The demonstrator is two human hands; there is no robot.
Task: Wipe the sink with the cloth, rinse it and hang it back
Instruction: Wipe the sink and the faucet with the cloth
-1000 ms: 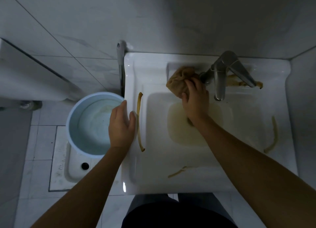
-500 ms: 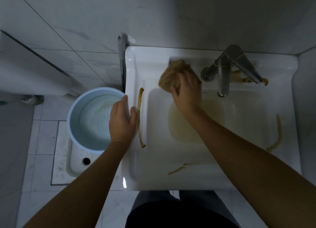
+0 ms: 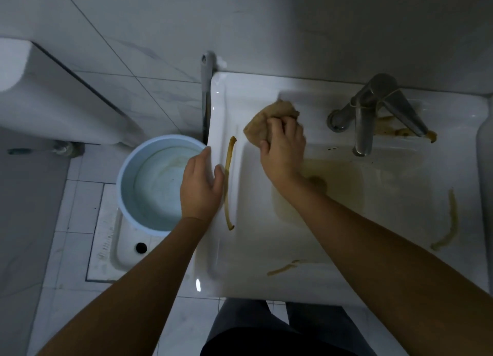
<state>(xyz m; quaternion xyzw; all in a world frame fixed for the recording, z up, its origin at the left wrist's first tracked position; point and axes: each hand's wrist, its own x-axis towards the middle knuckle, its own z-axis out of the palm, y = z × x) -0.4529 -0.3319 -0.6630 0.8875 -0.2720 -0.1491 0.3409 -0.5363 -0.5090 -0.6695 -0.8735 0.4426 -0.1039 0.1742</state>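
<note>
A white square sink (image 3: 346, 281) fills the right half of the view, with yellowish streaks on its rim and murky water in the basin. My right hand (image 3: 284, 147) presses a bunched tan cloth (image 3: 262, 121) onto the back left ledge of the sink, left of the metal tap (image 3: 364, 121). My left hand (image 3: 201, 187) rests flat on the sink's left rim, fingers together, holding nothing. One long yellow streak (image 3: 228, 185) runs just right of that hand.
A light blue bucket (image 3: 128, 174) with some water stands on the floor left of the sink, over a squat pan (image 3: 117, 251). A white cistern (image 3: 40, 99) is at the far left. Tiled walls close in behind and on the right. My legs show below the sink.
My right hand has slid the cloth leftward along the back ledge, away from the tap base toward the back left corner. The left hand has stayed on the rim.
</note>
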